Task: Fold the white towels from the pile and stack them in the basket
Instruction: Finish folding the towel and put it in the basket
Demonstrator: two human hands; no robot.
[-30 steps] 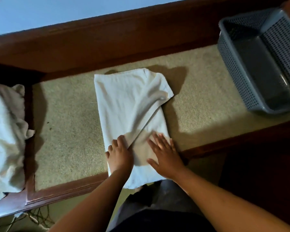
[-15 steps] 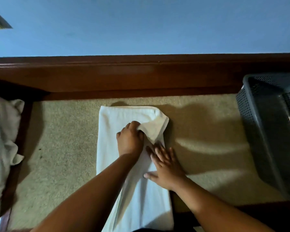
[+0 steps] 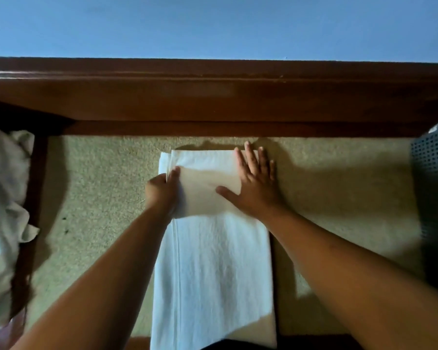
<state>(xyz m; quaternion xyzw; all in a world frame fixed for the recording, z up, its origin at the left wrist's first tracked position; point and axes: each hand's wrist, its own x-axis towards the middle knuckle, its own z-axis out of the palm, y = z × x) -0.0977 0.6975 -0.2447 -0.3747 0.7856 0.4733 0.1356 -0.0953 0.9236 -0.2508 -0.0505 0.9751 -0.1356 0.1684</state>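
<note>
My hands moved up since last frame: right hand flat, fingers spread, pressing the towel at its far end, left hand pinching its left edge, the towel's length trailing from my fingertips toward me.

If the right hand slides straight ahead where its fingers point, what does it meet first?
The right hand would probably reach the dark brown wooden rail, after a strip of beige carpet.

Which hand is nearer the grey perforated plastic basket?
Right. The right hand lies flat on the white towel's right side, toward the basket; the left hand grips its left edge, farther away.
</note>
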